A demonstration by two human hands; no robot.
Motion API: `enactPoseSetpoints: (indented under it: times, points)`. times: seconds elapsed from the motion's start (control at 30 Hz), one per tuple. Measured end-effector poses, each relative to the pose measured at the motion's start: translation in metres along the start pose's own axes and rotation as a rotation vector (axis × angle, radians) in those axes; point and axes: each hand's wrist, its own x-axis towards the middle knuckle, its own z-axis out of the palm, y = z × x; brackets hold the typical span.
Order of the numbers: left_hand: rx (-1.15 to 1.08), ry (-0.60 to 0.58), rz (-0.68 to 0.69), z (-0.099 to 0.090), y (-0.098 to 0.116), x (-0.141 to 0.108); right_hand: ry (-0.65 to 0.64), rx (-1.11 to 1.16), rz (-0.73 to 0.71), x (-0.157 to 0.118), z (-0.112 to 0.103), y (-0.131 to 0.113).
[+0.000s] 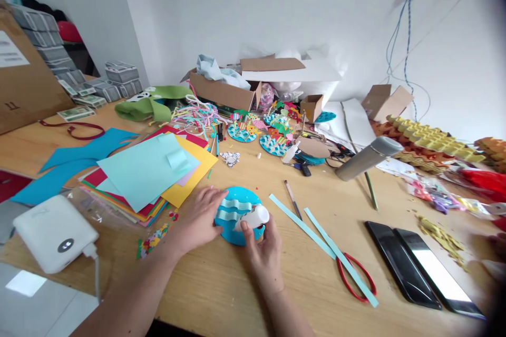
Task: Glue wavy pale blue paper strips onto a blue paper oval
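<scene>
A round blue disc [233, 237] lies flat on the table in front of me, with wavy light-blue paper strips [236, 204] across it. My left hand [200, 218] holds the disc at its left side, fingers at the upper rim and thumb lower down. In my right hand [264, 253] is a white glue bottle [255, 217], tipped over the disc with its nozzle toward the strips. The nozzle's tip is hard to make out. To the right are straight light-blue paper strips [300, 225], a pen [293, 200] and red-handled scissors [358, 279].
Stacked coloured paper [138, 168] and a white power bank [55, 231] lie to the left. Finished-looking decorated discs [242, 132] and another glue bottle [290, 152] sit further back. A grey tumbler [367, 159] and two phones [403, 263] occupy the right side.
</scene>
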Motion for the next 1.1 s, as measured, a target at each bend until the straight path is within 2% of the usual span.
enactPoseSetpoints:
  times: [0.27, 0.7, 1.1]
  points:
    - [0.017, -0.028, -0.001, 0.0026, -0.0008, 0.0000, -0.037, 0.004, -0.020, -0.0004, 0.0011, -0.0003]
    - [0.022, -0.076, -0.011, -0.0038, 0.0077, -0.0013, -0.053, -0.015, -0.061, 0.0016, 0.0021, -0.0038]
    - [0.009, -0.064, -0.004, -0.0017, 0.0052, -0.0009, -0.064, -0.036, -0.042, 0.0019, 0.0019, -0.0031]
